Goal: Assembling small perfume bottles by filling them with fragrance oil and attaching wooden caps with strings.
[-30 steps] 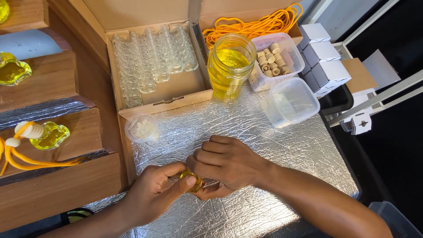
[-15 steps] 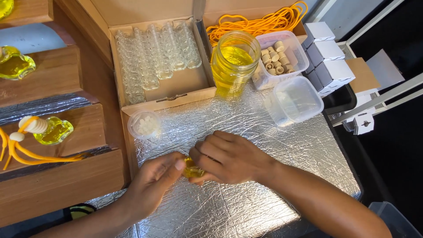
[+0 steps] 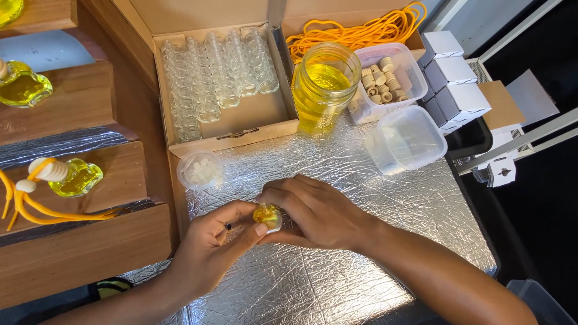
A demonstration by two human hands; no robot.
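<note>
Hands met over the foil tabletop (image 3: 361,180): I had left hand (image 3: 208,256) and right hand (image 3: 316,210) both pinched on the little yellow bottle (image 3: 267,215), steadying it.

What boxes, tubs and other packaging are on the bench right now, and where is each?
Cardboard box: top centre, open, brown, holds clear empty bottles.
Second cardboard box: top right, open, holds orange cord.
Glass jar: beside the boxes, clear, yellow liquid.
Tub of wooden caps: right of the jar, clear plastic.
Empty tub: right side, clear, rounded square.
Small white boxes: far right, stacked cubes.
Round clear tub: left centre, white stoppers inside.
</note>
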